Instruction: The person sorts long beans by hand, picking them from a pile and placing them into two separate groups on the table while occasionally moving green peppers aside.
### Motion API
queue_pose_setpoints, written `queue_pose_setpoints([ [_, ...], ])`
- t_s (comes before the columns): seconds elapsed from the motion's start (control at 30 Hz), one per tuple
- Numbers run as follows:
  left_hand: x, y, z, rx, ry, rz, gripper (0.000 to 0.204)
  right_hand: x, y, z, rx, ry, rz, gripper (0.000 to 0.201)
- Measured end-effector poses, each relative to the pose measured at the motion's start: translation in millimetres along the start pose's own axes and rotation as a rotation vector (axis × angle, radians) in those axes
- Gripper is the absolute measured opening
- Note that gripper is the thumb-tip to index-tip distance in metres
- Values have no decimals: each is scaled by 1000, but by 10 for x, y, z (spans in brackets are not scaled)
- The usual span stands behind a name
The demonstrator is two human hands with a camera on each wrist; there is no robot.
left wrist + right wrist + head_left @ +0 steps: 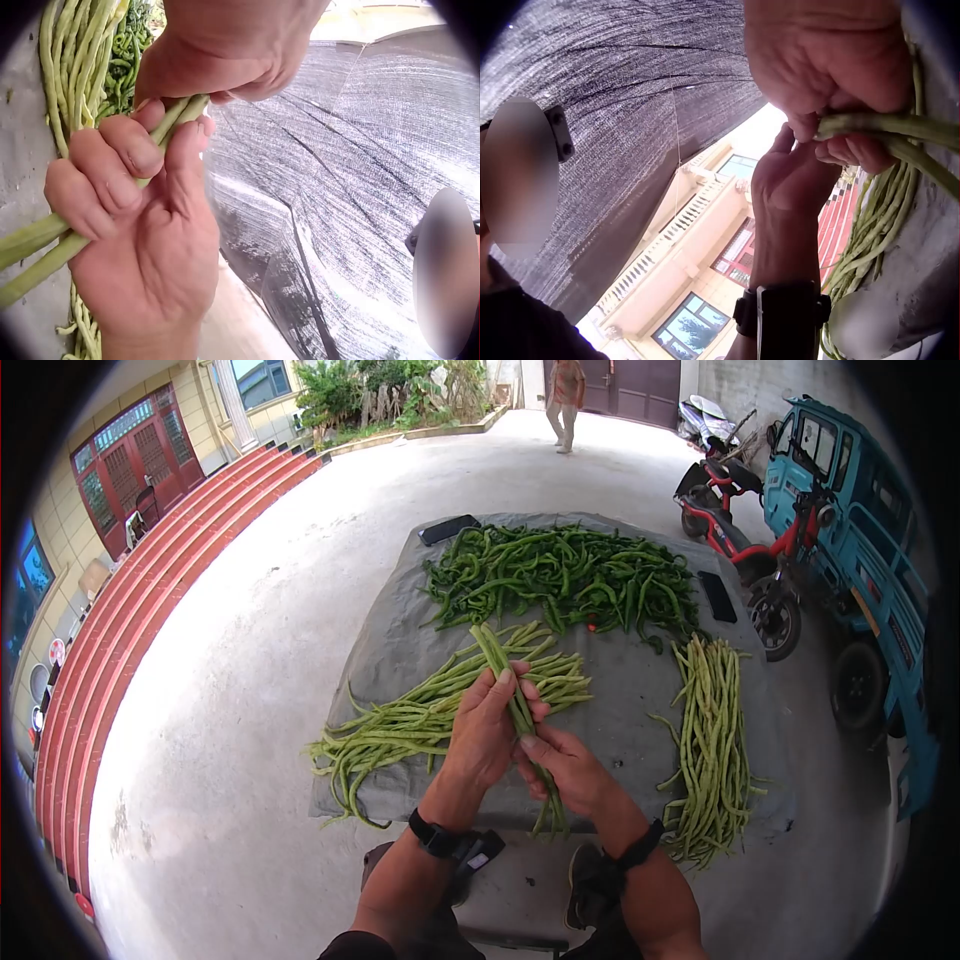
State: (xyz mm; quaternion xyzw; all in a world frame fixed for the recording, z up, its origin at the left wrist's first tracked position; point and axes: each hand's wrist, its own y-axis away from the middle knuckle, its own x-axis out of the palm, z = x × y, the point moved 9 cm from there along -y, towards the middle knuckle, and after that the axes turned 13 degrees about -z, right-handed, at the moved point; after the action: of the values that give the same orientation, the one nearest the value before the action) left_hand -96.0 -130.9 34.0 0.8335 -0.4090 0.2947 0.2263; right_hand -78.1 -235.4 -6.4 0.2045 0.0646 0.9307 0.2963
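My left hand (484, 726) grips a small bunch of long beans (494, 647) around its middle, thumb along the top. Lower on the same bunch my right hand (568, 762) holds on, its fingers curled round the stalks in the left wrist view and its thumb on top. The bunch slants, with its far ends above the left hand and its near ends hanging below the right. Behind the hands lies a loose pile of long beans (400, 718), and a second bundle of long beans (712, 735) is laid out at the right.
A heap of green peppers (570, 575) covers the far part of the grey cloth (620, 735). Phones lie at its left (449, 530) and right (717, 597). A red scooter (745, 545) and a blue three-wheeler (870, 540) stand at the right; a person (566, 400) is far off.
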Motion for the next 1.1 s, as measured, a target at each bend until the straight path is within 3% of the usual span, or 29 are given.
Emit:
queue_pose_setpoints([
  [0.43, 143, 17, 47, -42, -69, 85, 41, -114, -1, 102, -112, 48, -175, 34],
  [0.63, 68, 5, 34, -41, -41, 30, 34, -31, -27, 181, -221, 228, -52, 35],
  [0.73, 43, -39, 51, -4, 5, 31, 30, -115, -32, 272, -308, 288, -78, 39],
  [0.83, 54, -47, 10, 25, 27, 54, 29, -521, 30, 571, -297, 470, -242, 39],
  [0.9, 52, -37, -15, 27, 29, 65, 28, -920, 219, 1002, -524, 918, -562, 30],
  [0.97, 48, -26, -23, 21, 27, 78, 28, -1454, 423, 1144, -590, 1041, -887, 21],
  [1.03, 49, -15, -21, 13, 20, 76, 28, -1879, 686, 1230, -695, 1089, -1116, 20],
  [1.1, 56, -14, -7, 6, 18, 85, 28, -2213, 862, 1274, -666, 1194, -1260, 22],
])
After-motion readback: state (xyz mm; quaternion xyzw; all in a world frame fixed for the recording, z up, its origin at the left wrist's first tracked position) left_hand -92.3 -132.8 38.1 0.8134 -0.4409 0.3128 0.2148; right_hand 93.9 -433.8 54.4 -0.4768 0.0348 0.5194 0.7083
